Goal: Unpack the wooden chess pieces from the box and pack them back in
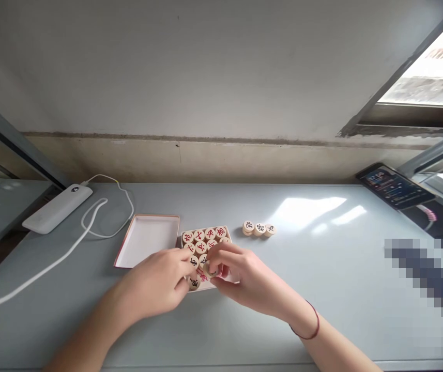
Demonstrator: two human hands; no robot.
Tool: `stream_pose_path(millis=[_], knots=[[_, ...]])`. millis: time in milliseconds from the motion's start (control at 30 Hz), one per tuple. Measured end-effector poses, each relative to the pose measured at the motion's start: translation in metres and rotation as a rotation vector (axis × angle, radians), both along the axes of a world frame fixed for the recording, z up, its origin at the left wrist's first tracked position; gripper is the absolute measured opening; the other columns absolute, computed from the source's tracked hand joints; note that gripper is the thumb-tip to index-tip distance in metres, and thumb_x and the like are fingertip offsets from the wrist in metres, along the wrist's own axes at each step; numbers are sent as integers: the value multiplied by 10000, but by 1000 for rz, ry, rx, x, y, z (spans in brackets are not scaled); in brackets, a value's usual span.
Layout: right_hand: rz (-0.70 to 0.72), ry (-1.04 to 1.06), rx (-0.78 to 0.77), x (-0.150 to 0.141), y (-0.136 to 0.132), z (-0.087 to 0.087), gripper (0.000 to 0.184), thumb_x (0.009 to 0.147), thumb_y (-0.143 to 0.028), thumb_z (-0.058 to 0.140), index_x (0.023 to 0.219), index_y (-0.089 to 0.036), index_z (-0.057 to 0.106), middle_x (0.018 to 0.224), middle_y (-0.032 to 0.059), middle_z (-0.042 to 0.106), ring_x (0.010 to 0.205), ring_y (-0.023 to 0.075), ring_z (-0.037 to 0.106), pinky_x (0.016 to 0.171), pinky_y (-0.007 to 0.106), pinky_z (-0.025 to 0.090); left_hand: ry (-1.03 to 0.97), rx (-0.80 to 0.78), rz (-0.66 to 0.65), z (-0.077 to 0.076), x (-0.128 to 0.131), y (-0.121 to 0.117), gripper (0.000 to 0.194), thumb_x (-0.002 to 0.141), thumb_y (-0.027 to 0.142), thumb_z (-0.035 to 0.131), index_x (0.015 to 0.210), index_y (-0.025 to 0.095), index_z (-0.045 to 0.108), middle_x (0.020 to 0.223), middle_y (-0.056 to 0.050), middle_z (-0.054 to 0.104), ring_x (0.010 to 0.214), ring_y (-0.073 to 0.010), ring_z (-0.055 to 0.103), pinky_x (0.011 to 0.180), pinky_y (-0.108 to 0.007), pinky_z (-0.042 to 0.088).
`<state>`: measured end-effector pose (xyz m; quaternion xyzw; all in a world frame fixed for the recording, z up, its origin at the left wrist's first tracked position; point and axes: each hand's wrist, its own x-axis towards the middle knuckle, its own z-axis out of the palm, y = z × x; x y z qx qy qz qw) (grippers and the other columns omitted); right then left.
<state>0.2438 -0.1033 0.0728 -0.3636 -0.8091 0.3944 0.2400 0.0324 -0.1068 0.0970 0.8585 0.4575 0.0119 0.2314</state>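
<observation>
A small box (226, 228) of round wooden chess pieces (204, 237) with red and black characters lies on the grey table (322, 268). My left hand (155, 284) rests at the box's near left corner, fingers curled on a piece (194, 282) marked in black. Over the box's near edge, my right hand (240, 274) pinches another piece (210, 269) between thumb and fingers. A red cord circles my right wrist. Both hands hide the box's near rows.
The box's empty lid (147, 240) lies just left of it. Three loose pieces (259, 228) sit in a row to the right. A white power bank (57, 207) with its cable (89, 227) lies far left, a phone (394, 186) far right.
</observation>
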Motion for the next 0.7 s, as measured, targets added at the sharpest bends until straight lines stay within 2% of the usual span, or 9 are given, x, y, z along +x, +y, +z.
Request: stream_pose_path(millis=[100,200,367,467,567,633,700], knots=[[42,-26,75,-8,-5,-6,146,850,-97,523,897,-209,605,1002,49,617,768,120,591,691,257,521,-33,43,128,3,-9,7,308,792,79,387,824,232,652,824,11,604,630,-121,575,573,-231,421],[82,-97,196,-16,-10,-12,157,879,-118,511,931,-208,629,1027,61,641,878,162,607,735,280,514,-40,85,187,1,-15,12,307,818,104,375,887,241,641,853,10,618,657,-128,588,610,-234,443],[108,-161,250,-22,-14,-15,141,878,-200,543,937,-212,671,955,48,663,847,181,609,709,291,510,-38,85,131,-4,-12,14,324,805,79,390,929,246,638,885,5,628,705,-136,595,617,-232,453],[86,-94,232,-16,-9,-10,144,870,-188,540,907,-218,676,943,49,648,842,168,609,707,278,512,-65,194,69,-7,-5,14,345,810,67,402,1003,247,624,969,-23,622,949,-196,575,803,-303,478],[-75,-53,233,0,5,-5,196,891,-164,475,957,-213,652,989,66,638,763,140,611,688,278,515,-94,339,23,-14,3,12,355,858,125,433,1163,255,559,1169,-66,561,1202,-258,435,995,-434,394],[-241,-145,250,15,18,-5,234,899,-189,451,1062,-209,616,1066,84,626,631,113,589,618,285,508,-100,359,-16,-19,9,9,330,878,275,514,1206,254,534,1280,-88,495,1283,-296,351,1038,-485,352],[-370,-316,269,28,30,-10,322,885,-215,464,1195,-213,551,1193,108,582,567,102,575,571,296,492,-91,341,-78,-24,15,7,492,806,461,624,1244,265,513,1363,-96,431,1322,-344,293,1058,-542,317]])
